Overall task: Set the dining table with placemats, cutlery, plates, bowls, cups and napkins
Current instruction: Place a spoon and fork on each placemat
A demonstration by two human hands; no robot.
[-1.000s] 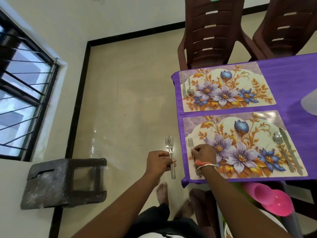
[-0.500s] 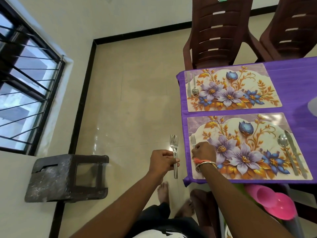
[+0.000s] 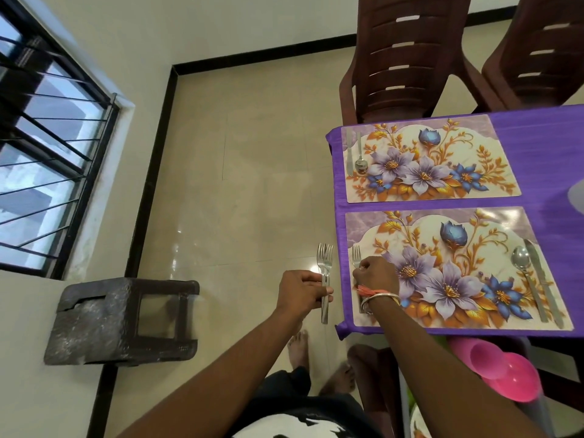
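Two floral placemats lie on the purple tablecloth point(image 3: 543, 147). On the near placemat point(image 3: 458, 270) my right hand point(image 3: 374, 275) rests on a fork point(image 3: 356, 256) along its left edge, fingers closed over the handle. A spoon point(image 3: 523, 267) and a knife point(image 3: 542, 279) lie at that mat's right side. My left hand point(image 3: 300, 289) hangs just off the table's left edge, shut on a small bundle of forks point(image 3: 325, 270), tines pointing away from me. The far placemat point(image 3: 426, 159) carries a knife point(image 3: 349, 153) and a spoon point(image 3: 360, 162) at its left end.
Two brown plastic chairs point(image 3: 398, 58) stand behind the table. A dark stool point(image 3: 123, 320) sits on the floor at the left, below a barred window point(image 3: 47, 137). Pink bowls point(image 3: 502, 371) are stacked under the table's near edge. My bare feet show on the tiled floor.
The view has shifted a little, so the table sits further right in frame. My right hand stays on the fork on the near placemat; my left hand keeps the fork bundle beside the table.
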